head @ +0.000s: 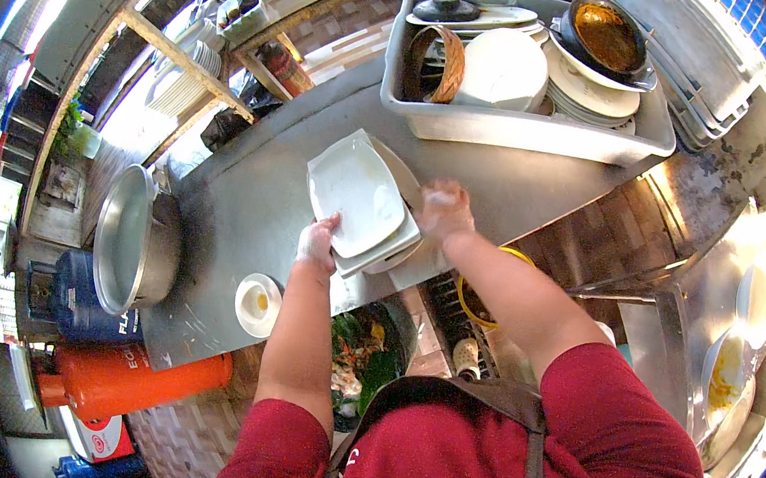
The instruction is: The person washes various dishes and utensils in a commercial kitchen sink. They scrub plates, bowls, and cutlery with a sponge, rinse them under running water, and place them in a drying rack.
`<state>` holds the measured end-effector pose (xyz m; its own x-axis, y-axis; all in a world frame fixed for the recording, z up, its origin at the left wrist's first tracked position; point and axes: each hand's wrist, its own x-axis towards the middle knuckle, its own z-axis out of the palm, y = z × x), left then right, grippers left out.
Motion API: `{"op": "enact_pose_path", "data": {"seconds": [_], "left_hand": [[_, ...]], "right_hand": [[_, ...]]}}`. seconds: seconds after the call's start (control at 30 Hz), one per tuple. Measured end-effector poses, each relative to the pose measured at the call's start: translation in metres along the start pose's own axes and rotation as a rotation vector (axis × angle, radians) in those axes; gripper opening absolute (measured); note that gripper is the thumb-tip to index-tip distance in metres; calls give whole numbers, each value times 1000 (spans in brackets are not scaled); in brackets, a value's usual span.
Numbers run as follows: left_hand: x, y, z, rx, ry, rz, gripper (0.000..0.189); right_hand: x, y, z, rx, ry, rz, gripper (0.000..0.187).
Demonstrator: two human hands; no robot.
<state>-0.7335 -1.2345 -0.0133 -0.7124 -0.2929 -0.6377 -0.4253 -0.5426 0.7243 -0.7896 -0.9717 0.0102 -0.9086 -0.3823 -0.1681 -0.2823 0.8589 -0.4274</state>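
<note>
My left hand (317, 242) grips the near-left edge of a stack of white squarish plates (356, 197), its thumb on the top plate. Part of a rounder plate (395, 162) shows beneath them. Just right of the stack is my right hand (444, 210), blurred, with the fingers curled. White suds seem to coat both hands; whether the right one holds anything is unclear. The plates are over a stainless steel table (229, 221). Left of my left forearm sits a small white dish (258, 306) with a yellow spot in it.
A grey tub (529, 137) of stacked dishes and a stained dark bowl (605, 34) stands at the back. At left are a large metal pot (165, 250) and an orange cylinder (139, 385). Below the table edge, a bin holds food scraps (363, 353). Soiled bowls (728, 381) lie right.
</note>
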Motion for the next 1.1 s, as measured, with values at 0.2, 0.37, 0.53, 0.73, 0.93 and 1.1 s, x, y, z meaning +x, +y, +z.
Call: {"op": "enact_pose_path", "data": {"seconds": [0.2,0.37,0.53,0.73,0.93,1.1], "left_hand": [[0,-7,-11,-118,-95,9,36],[-6,-15,-12,-116,-165,64,34],[-20,-21,8,-54,-112,194,40],[-30,-25,33,-54,80,146,41],[4,-28,27,706,289,285,50],[-11,-38,30,1091,393,818,38]], "right_hand": [[6,-45,46,-314,130,-54,63],[32,-33,21,61,-83,152,34],[20,-8,-21,-64,-22,96,29],[-25,22,-83,-95,73,161,33],[-56,24,-110,66,226,196,37],[-67,-25,-100,236,217,-38,34]]}}
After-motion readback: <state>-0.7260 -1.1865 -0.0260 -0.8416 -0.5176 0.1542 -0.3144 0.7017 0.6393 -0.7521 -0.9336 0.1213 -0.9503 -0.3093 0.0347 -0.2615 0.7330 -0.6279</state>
